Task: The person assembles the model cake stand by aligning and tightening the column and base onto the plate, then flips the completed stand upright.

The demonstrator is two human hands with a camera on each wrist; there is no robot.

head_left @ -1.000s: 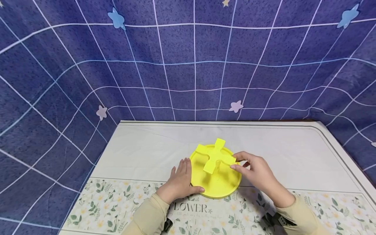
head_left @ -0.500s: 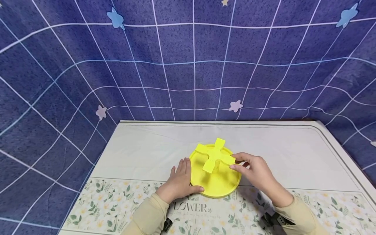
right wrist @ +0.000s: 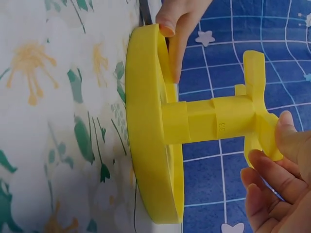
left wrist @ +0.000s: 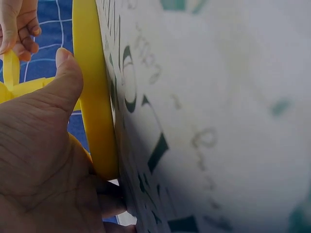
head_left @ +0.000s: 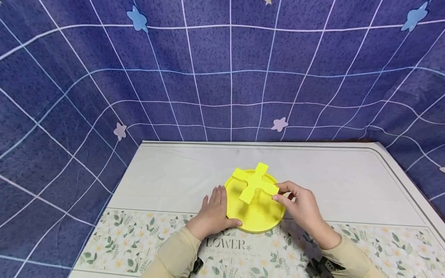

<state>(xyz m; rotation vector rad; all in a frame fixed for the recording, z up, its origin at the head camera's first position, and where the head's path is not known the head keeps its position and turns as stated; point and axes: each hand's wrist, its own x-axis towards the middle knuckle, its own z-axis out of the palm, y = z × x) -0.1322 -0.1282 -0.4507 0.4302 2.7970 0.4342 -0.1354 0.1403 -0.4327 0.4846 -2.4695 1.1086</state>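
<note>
A yellow plastic piece stands on the table: a round shallow base (head_left: 255, 222) with a raised rim, a central post (right wrist: 214, 119) marked "33", and a four-armed cross-shaped top (head_left: 255, 184). My right hand (head_left: 302, 202) pinches the right arm of the cross between thumb and fingers. The left hand (head_left: 212, 214) rests against the base's left side, its fingers straight along the rim and its thumb (left wrist: 68, 73) at the near edge. In the right wrist view the post rises from the middle of the base into the cross.
The table has a white cover (head_left: 180, 173) with a printed floral band (head_left: 139, 239) across its front. A dark blue curtain (head_left: 208, 88) with a grid of lines and star shapes hangs behind and beside the table.
The cross has turned very slightly clockwise seen from above, with my right hand still on its arm. My right wrist has shifted a little left. The left hand and base look still.
</note>
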